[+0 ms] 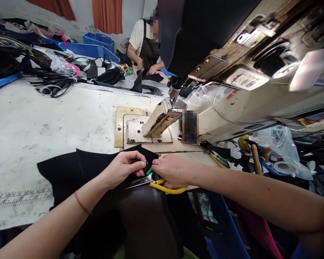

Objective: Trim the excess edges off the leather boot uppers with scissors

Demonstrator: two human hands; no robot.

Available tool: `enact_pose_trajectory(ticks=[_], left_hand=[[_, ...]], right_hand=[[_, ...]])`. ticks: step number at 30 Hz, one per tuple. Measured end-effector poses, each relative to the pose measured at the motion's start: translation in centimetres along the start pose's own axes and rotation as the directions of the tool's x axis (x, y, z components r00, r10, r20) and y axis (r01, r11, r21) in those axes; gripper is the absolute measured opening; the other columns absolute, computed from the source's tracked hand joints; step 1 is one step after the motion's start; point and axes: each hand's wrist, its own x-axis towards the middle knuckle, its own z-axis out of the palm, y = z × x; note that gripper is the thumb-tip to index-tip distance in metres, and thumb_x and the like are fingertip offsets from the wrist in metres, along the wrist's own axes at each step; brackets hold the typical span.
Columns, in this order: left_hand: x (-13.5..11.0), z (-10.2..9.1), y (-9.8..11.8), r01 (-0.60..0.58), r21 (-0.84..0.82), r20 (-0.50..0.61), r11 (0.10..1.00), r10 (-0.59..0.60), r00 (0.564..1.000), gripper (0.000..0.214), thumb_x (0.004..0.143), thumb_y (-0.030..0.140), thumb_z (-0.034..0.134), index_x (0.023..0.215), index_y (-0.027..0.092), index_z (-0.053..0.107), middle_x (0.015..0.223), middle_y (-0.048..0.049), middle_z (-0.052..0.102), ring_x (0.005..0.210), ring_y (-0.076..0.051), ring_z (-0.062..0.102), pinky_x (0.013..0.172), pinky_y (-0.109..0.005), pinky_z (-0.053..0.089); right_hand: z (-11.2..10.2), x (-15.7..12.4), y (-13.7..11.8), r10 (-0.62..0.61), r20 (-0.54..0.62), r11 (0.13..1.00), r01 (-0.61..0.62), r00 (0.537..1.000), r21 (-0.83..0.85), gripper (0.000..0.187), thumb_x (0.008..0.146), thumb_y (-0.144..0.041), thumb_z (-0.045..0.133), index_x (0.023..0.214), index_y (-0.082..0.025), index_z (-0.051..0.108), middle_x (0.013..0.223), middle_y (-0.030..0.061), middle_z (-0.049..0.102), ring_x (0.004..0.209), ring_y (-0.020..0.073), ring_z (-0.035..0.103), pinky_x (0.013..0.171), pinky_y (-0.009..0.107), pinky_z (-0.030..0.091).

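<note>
Yellow-handled scissors [171,189] are hooked in my right hand [175,171], their blades pointing left over the dark material. A short green piece [149,171] shows by its fingertips; I cannot make out what it belongs to. My left hand [124,169] is closed in a pinch just to the left, the fingertips of both hands close together. Something small and greyish shows at its thumb tip, too small to name. Beneath the left hand lies a black sheet piece [67,165] with pointed corners, partly on the table. A dark brown-black piece [140,212] hangs below the scissors.
A post-bed sewing machine [162,118] stands on the white table [56,118], its head overhanging at upper right. Behind it a co-worker [148,50] handles dark pieces. Bundled black strips [102,77] lie at back left. Tools and a tape roll [284,167] crowd the right.
</note>
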Motion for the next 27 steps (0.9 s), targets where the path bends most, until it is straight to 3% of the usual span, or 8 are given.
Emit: enact_pose_trajectory(ticks=[9,19,27], left_hand=[[0.0,-0.4,-0.1,-0.011,-0.085,-0.006,0.996,0.011,1.0,0.035,0.072,0.043,0.078,0.081,0.015,0.062,0.059,0.0018,0.063,0.054,-0.008,0.057,0.057,-0.021,0.047],[0.1,-0.5,-0.1,-0.019,-0.168,-0.074,0.986,0.006,0.997,0.043,0.066,0.049,0.081,0.082,0.015,0.061,0.06,0.0014,0.064,0.056,-0.009,0.06,0.057,-0.02,0.048],[0.1,-0.5,-0.2,-0.028,-0.207,-0.073,0.978,0.013,0.997,0.041,0.066,0.045,0.083,0.083,0.014,0.062,0.059,0.0015,0.066,0.054,-0.007,0.059,0.057,-0.017,0.047]], right_hand=[[0.3,0.3,-0.6,-0.008,-0.027,0.999,0.007,1.0,-0.052,0.024,0.076,-0.025,0.061,0.096,-0.013,0.063,0.086,0.0082,0.064,0.063,0.0203,0.062,0.05,0.03,0.033],[0.0,-0.9,-0.6,0.05,0.042,0.999,-0.05,0.998,0.005,0.022,0.078,-0.026,0.059,0.095,-0.013,0.062,0.091,0.0088,0.064,0.069,0.0227,0.064,0.053,0.031,0.034],[0.0,0.4,-0.9,0.035,0.006,0.999,-0.035,0.999,-0.024,0.023,0.076,-0.024,0.06,0.097,-0.013,0.062,0.093,0.0085,0.064,0.068,0.0214,0.062,0.05,0.031,0.033]])
